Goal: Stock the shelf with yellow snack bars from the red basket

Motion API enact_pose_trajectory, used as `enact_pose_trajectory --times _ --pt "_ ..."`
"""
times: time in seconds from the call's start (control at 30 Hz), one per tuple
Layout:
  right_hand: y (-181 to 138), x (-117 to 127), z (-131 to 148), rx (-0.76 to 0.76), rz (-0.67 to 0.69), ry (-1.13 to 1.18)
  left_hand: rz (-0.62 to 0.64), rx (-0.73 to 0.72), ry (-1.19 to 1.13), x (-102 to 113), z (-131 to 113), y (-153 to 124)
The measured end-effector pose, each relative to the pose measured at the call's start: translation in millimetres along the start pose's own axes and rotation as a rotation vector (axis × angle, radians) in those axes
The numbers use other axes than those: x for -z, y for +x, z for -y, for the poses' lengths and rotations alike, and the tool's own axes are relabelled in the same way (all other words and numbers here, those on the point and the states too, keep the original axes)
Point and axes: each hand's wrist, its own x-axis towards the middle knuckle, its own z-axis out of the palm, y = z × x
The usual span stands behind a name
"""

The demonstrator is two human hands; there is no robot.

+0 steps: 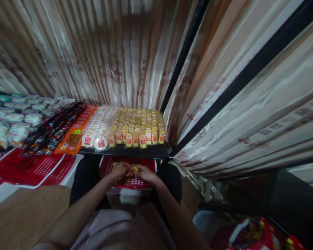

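My right hand is closed, its fingertips on a small yellow wrapped snack that resembles the packs on the shelf. Just left of it, my left hand is bent over the same spot with curled fingers; dim light and blur hide what they grip. Both hands are low over a red plastic basket between the knees, where a few pale pieces show indistinctly. Right above the basket, rows of yellow wrapped snacks stand on a black shelf, beside stacked round white packs.
Orange bags, dark packets and white packs fill the display leftward. Red printed bags hang below its front. Black poles and pleated curtains border the back and right. A red bag is at lower right.
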Motion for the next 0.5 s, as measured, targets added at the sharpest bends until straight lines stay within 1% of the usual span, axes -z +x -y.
enact_pose_trajectory --times 0.1,0.2,0.27,0.33,0.4,0.5 --pt "-13 5 10 -0.012 -0.031 0.028 -0.019 -0.039 0.029 0 -6 -6" --pt "-27 9 20 -0.016 -0.067 0.076 -0.04 -0.179 0.146 1 -14 -13" --pt "-36 10 25 -0.013 -0.102 0.184 -0.086 -0.304 0.287 0 -20 -18" --pt "-43 8 28 0.012 -0.134 0.341 -0.157 -0.404 0.406 -1 -26 -22" --pt "-48 5 29 0.051 -0.147 0.485 -0.22 -0.48 0.475 -3 -31 -24" --pt "-52 -2 30 0.092 -0.158 0.667 -0.279 -0.572 0.526 -9 -37 -27"
